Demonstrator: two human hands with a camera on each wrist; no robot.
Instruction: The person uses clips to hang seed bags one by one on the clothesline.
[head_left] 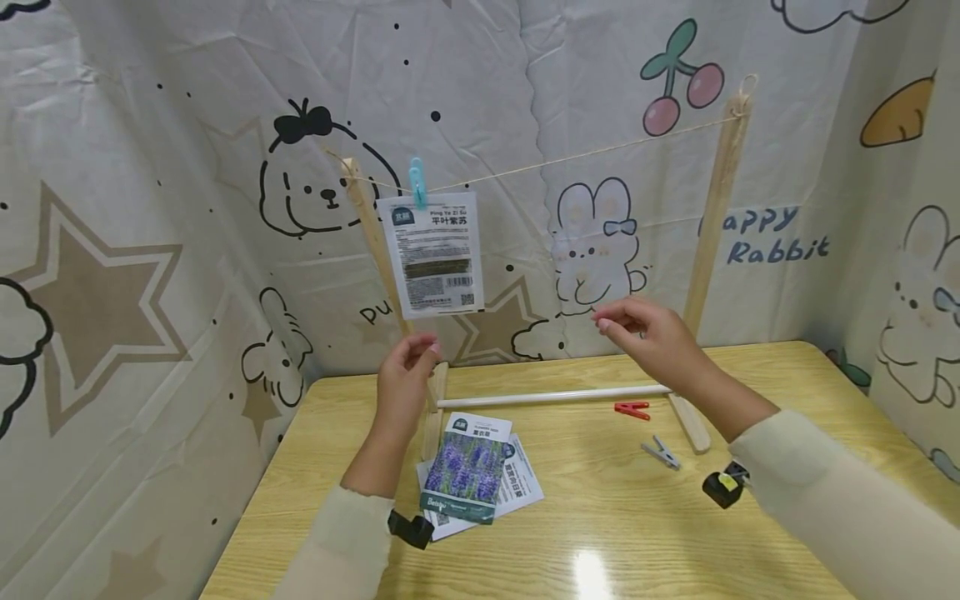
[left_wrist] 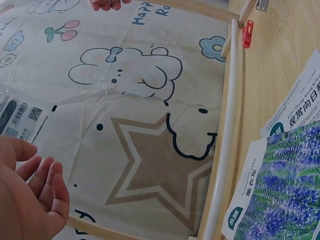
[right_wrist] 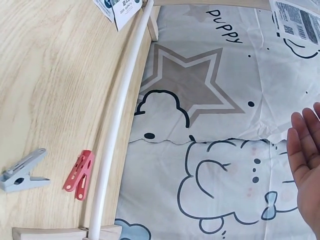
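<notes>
One big printed cloth (head_left: pixel 480 83) behind everything; below, a wood-grain surface (head_left: pixel 570 483). On that, two wooden posts (head_left: pixel 716 208) with a white rod (head_left: pixel 555 396) between their feet and a thin string (head_left: pixel 600 152) between their tops. Hanging from that string near the left post, a white packet (head_left: pixel 438 283), text facing out. Lying beside that post's foot, a purple-flowered packet (head_left: pixel 465 467) partly over a paler packet (head_left: pixel 527 483). Just below the white packet, the left hand (head_left: pixel 403 375), empty, fingers loosely bent; near the right post, in mid-air, the right hand (head_left: pixel 651 335), likewise empty and relaxed. Smallest: a light-blue clip (head_left: pixel 417 183) at the white packet's top edge, a grey clip (head_left: pixel 663 454) and a red clip (head_left: pixel 632 409) near the right post's foot.
</notes>
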